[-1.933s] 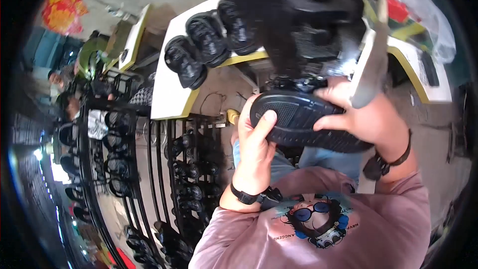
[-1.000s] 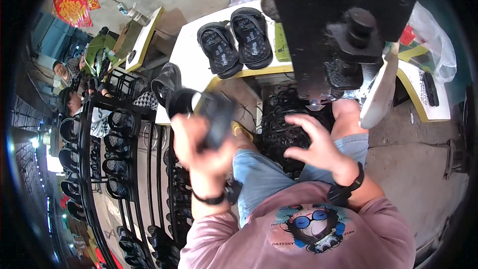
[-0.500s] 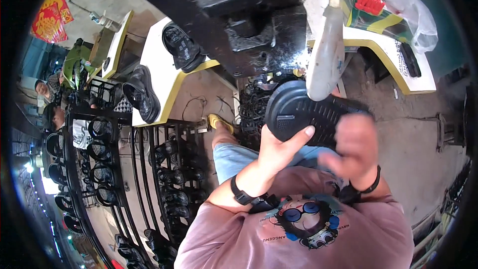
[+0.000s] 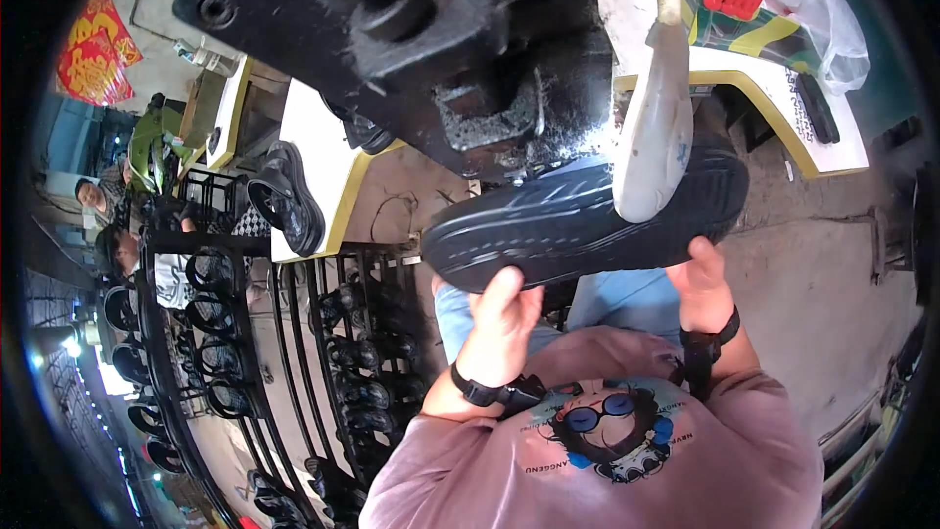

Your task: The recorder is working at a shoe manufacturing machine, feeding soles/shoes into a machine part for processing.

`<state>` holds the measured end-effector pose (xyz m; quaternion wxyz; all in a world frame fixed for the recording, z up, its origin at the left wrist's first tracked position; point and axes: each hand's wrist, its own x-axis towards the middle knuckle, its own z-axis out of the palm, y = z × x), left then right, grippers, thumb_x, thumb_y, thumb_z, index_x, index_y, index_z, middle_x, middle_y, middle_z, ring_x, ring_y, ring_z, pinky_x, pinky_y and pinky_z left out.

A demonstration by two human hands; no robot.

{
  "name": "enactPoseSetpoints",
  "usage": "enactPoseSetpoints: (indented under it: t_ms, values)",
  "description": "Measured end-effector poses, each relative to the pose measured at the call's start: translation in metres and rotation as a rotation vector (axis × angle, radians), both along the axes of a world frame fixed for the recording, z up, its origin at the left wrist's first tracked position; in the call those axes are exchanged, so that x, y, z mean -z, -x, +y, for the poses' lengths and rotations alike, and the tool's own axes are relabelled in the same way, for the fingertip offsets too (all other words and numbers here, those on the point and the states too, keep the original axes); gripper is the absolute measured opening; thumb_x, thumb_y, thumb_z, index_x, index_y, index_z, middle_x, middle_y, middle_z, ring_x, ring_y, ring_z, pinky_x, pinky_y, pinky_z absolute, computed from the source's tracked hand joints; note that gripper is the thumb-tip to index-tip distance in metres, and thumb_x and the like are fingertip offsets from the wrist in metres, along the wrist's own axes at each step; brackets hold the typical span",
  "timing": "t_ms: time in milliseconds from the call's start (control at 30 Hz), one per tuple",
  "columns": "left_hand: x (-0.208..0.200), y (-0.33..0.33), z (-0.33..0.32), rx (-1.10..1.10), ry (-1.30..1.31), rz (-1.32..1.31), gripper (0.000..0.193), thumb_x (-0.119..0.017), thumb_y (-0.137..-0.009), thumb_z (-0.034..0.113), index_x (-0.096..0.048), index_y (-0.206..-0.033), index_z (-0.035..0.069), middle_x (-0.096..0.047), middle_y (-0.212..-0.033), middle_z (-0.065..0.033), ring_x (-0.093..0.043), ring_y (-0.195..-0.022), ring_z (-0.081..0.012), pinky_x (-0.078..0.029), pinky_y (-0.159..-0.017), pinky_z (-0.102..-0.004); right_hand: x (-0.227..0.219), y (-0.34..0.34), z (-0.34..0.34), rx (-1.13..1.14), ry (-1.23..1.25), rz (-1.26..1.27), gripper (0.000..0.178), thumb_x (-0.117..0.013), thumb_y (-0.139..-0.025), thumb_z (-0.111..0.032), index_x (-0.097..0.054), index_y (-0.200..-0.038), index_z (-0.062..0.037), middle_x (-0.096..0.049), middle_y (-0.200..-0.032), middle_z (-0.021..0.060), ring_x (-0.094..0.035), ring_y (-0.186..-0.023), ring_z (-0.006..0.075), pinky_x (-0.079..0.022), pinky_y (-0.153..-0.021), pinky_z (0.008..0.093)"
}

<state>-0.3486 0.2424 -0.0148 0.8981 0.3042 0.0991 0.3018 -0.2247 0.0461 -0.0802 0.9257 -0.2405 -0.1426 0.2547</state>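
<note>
Black moulded rubber-like slipper with a grooved sole [image 4: 558, 225]: held in both hands over the lap, just near of the black metal machine head [image 4: 470, 49], long axis left-right, right end a bit farther. Can't tell if it touches the machine; a grey-white tapered handle [image 4: 651, 127] hides part of it from this view.

Left hand [image 4: 504, 309]: thumb pressed on the near edge, left of middle. Right hand [image 4: 700, 279]: thumb on the near edge toward the right end. Both look to be pinching the slipper; remaining fingers mostly hidden behind it, so their exact spread can't be told.

Handling, my read: light, thick foam or rubber, springy, bends under load but won't break. Grooves should give decent grip; smooth sidewall may slip a little. Best hold: both ends, thumbs on the near edge, fingers behind, so it doesn't twist or sag.

Around: white tabletop with yellow edge [image 4: 338, 176] to the left, carrying another black strapped slipper [image 4: 289, 201]. Black metal rack [image 4: 206, 244] farther left, loaded with similar slippers. Second white, yellow-edged tabletop [image 4: 842, 132] far right.
</note>
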Motion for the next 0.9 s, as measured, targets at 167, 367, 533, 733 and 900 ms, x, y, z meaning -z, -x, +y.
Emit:
enactPoseSetpoints:
  t_ms: [167,367,533,733,900]
  values:
    - [0.008,0.026,0.058,0.032,0.010,-0.150,0.070,-0.074,-0.072,0.023,-0.043,-0.132,0.004,-0.048,-0.132,-0.0160,-0.046,-0.122,-0.0348,-0.039,-0.103,-0.0526,-0.012,0.036,0.049,-0.062,0.190,0.000,0.060,-0.068,-0.074,-0.012,-0.046,-0.129,-0.0021,-0.054,-0.125,0.0098,-0.050,-0.118,0.0267,-0.039,-0.101,0.0417]
    - [-0.048,0.044,0.129,-0.276,-0.469,0.113,0.083,-0.055,-0.081,0.062,-0.034,-0.139,0.006,-0.041,-0.136,-0.0215,-0.045,-0.122,-0.0353,-0.038,-0.101,-0.0501,-0.049,0.048,0.086,-0.127,0.292,-0.111,0.053,-0.073,-0.073,-0.005,-0.051,-0.121,-0.0003,-0.058,-0.115,0.0065,-0.054,-0.104,0.0167,-0.042,-0.092,0.0316]
    - [-0.093,0.023,0.115,-0.020,-1.417,0.440,0.071,-0.079,-0.071,0.028,-0.049,-0.127,-0.002,-0.053,-0.123,-0.0146,-0.049,-0.116,-0.0243,-0.037,-0.100,-0.0374,-0.075,0.022,0.102,-0.130,0.376,-0.554,0.044,-0.074,-0.073,-0.002,-0.057,-0.114,0.0014,-0.062,-0.108,0.0062,-0.056,-0.099,0.0153,-0.044,-0.090,0.0300]
    - [-0.036,0.025,0.086,-0.025,-0.901,0.267,0.050,-0.081,-0.067,0.003,-0.061,-0.112,-0.005,-0.060,-0.092,-0.0076,-0.060,-0.086,-0.0153,-0.048,-0.079,-0.0249,-0.080,0.039,0.104,0.103,0.372,-0.407,0.041,-0.076,-0.073,-0.002,-0.056,-0.108,0.0034,-0.061,-0.106,0.0079,-0.057,-0.099,0.0143,-0.047,-0.087,0.0291]
    - [0.015,0.039,0.038,-0.132,-0.458,0.187,0.054,-0.077,-0.073,0.007,-0.053,-0.121,0.000,-0.059,-0.110,-0.0096,-0.059,-0.100,-0.0186,-0.047,-0.089,-0.0310,-0.084,0.050,0.088,0.063,0.402,-0.194,0.033,-0.073,-0.075,0.003,-0.056,-0.103,0.0033,-0.062,-0.094,0.0041,-0.060,-0.086,0.0087,-0.050,-0.074,0.0215]
